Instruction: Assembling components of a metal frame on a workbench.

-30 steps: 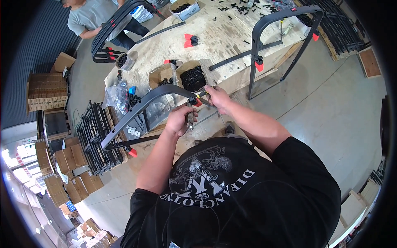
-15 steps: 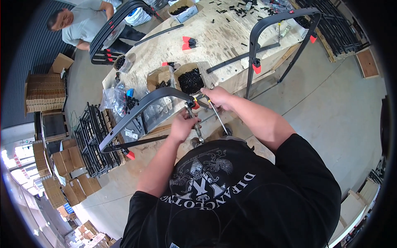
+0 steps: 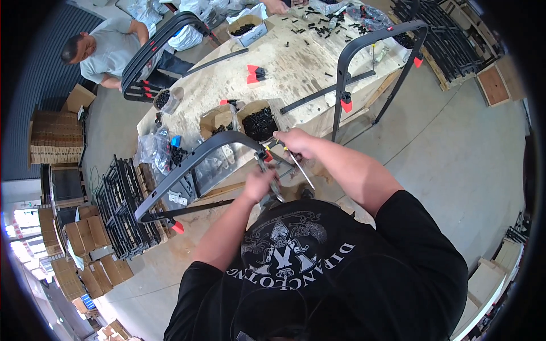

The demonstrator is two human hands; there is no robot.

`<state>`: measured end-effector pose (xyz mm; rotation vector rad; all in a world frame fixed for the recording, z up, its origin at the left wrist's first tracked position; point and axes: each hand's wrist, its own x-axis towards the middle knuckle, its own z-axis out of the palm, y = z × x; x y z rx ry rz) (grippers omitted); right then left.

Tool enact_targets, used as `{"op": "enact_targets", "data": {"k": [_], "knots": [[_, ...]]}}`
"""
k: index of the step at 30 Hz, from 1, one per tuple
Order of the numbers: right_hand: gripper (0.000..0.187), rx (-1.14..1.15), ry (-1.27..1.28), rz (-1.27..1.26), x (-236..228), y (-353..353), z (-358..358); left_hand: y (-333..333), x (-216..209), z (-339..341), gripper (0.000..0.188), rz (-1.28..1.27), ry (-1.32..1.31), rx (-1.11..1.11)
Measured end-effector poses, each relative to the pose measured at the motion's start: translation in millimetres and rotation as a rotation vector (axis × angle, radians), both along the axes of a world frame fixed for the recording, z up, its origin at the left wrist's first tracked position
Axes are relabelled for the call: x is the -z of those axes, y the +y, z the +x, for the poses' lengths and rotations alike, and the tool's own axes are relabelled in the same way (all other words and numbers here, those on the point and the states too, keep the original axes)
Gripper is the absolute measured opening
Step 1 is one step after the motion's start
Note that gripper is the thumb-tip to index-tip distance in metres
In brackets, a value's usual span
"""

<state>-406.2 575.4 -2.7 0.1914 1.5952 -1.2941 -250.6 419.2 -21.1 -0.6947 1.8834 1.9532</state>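
Hands near the centre of the frame: your left hand (image 3: 260,184) is blurred, fingers bent beside a silver tool (image 3: 277,190) (how tightly they close on it, I can't tell). Your right hand (image 3: 297,142) has its fingers curled in around a screwdriver (image 3: 301,170), the shaft slanting toward the lower right. The black curved frame (image 3: 219,140) arches left of centre, its near end and red cap (image 3: 268,155) close to both your hands. Just above sit two cartons (image 3: 209,121) of small black parts, at the edge of the wooden surface (image 3: 296,68). Upper right, you have a second curved frame (image 3: 342,63) standing; upper left, another person (image 3: 111,48) stands beside more black frames (image 3: 149,50).
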Motion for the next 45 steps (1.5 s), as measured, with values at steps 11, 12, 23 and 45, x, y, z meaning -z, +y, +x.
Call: {"op": "enact_targets", "data": {"k": [11, 12, 23, 45], "knots": [[0.035, 0.239, 0.188, -0.089, 45.5, -4.5, 11.9, -7.1, -34.6, -23.9, 0.027, 0.115, -0.191, 0.143], [0.038, 0.185, 0.128, -0.018, 41.6, -5.5, 9.8, -5.6, -30.2, -25.0, 0.029, -0.368, -0.163, 0.453], [0.065, 0.253, 0.433, 0.101, 19.6, -19.9, 38.3, -12.8, 12.7, -14.6, 0.022, -0.445, -0.061, 0.31], [0.072, 0.201, 0.557, 0.241, 6.8, -20.2, 42.5, -9.6, 8.6, -16.4, 0.036, -0.586, -0.136, 0.341]]}}
